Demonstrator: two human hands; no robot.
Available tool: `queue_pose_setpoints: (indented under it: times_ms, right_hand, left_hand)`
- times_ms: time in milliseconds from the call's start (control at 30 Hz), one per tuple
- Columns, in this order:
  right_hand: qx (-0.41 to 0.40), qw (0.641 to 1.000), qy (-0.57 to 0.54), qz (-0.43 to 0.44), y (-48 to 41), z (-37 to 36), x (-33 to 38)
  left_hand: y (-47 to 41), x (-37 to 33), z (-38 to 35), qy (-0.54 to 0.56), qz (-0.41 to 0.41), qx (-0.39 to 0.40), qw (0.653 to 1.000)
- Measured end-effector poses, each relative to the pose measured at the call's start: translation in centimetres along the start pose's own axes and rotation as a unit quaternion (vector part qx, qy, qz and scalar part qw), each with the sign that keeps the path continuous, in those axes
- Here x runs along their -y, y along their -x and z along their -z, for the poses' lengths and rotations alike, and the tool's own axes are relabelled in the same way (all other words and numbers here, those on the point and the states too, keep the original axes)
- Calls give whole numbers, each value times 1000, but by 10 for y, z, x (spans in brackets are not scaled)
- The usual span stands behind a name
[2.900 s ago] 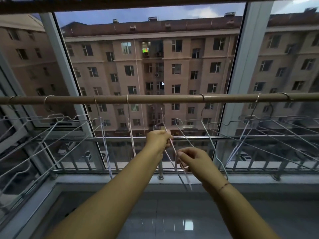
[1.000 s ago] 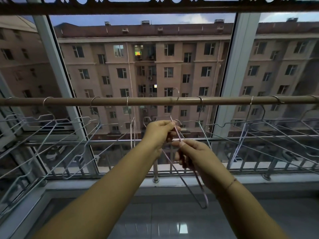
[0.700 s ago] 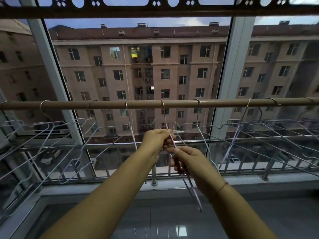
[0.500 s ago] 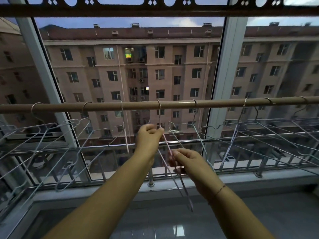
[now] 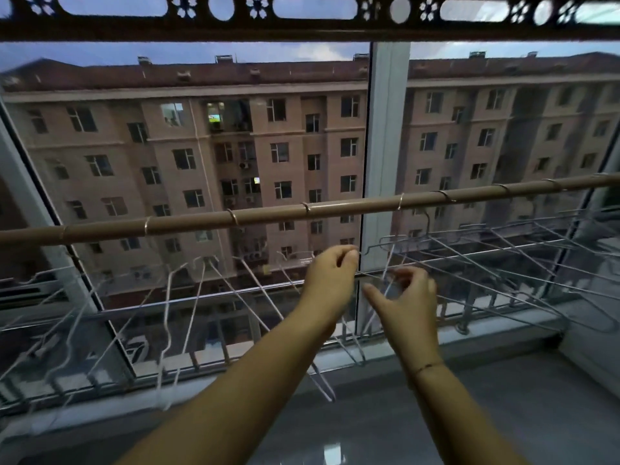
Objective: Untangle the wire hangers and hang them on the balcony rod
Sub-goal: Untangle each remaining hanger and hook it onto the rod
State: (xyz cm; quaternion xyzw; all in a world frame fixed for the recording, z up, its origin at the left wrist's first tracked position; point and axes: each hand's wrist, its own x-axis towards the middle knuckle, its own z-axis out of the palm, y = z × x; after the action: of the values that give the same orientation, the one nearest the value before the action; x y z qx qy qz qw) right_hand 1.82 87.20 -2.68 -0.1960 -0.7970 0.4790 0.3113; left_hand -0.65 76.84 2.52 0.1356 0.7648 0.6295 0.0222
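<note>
The brown balcony rod [image 5: 268, 214] runs across the view and rises to the right. Several thin wire hangers hang from it by their hooks. One hanger [image 5: 255, 293] hangs free from its hook just left of my hands, its lower end near the sill. My left hand [image 5: 330, 276] is below the rod with curled fingers, thumb and fingertips close together; blur hides whether a wire is pinched. My right hand [image 5: 404, 297] has its fingers apart around a wire of the neighbouring hanger [image 5: 389, 263], without closing on it.
A bunch of hangers [image 5: 503, 260] fans out to the right, another group [image 5: 100, 313] to the left. Behind them are a metal railing [image 5: 218, 354], a white window post [image 5: 385, 146] and glass. A grey tiled sill [image 5: 503, 397] lies below.
Both hands have let go of the hanger they held, which now hangs alone on the rod. They moved right towards the neighbouring hanger, and the view turned right and tilted.
</note>
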Motion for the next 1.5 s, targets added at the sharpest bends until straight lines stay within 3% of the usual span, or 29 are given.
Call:
queue_pose_setpoints:
  times_ms: [100,300,533,767,1133,1400,1500]
  right_hand:
    - [62,997,23,-29,-12,-5,-19]
    - [184,981,-62,-19,-28,13,-41]
    - [282,945,-164,-18,-40,54,-43]
    - [351,902,-252,-18,-48,86,-38]
    - [348,895,-279,-14,-62,100,-37]
    - [241,951,-193,16,-82,97,-52]
    - [298,934,-198,-3,-83,98,-49]
  left_hand:
    - [-16,3,-34,-8,37,-13,999]
    - [-43,6,-69,-31,75,-50,995]
    - [-33,-5,-97,108,165,-44,979]
    - [-27,-12,-105,129,155,-63,977]
    - [-27,-13,-102,140,144,-61,978]
    - [-29,-10,-96,148,161,-56,974]
    - [-29,-7,-96,159,158,-59,973]
